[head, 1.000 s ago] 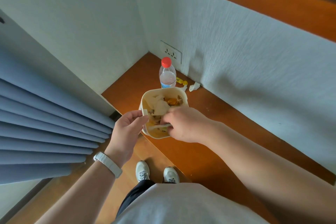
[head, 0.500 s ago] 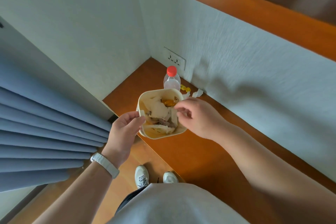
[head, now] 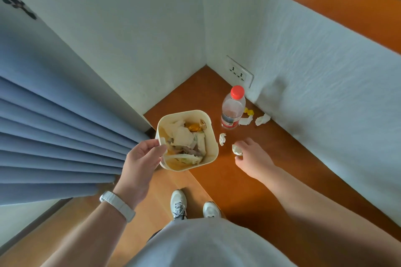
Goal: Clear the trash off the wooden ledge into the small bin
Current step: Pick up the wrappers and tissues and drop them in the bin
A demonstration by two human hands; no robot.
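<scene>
My left hand [head: 142,163] grips the near rim of the small cream bin [head: 211,136], held at the wooden ledge's [head: 234,182] left edge. The bin holds tissues and orange wrappers. My right hand [head: 253,158] rests on the ledge to the bin's right, thumb and forefinger pinched around a crumpled white paper wad [head: 237,149]. A second white wad [head: 222,138] lies between that hand and the bin. Two more white scraps [head: 246,121] [head: 262,119] and a yellow wrapper [head: 248,111] lie by the wall.
A clear plastic bottle with a red cap [head: 233,108] stands upright behind the bin. A wall outlet [head: 239,72] sits in the corner. Blue curtain folds [head: 54,136] hang at the left. My shoes [head: 179,204] stand on the wooden floor below.
My right hand has left the bin's opening and moved right and down onto the ledge, closing on a paper wad. The bin has stayed in my left hand.
</scene>
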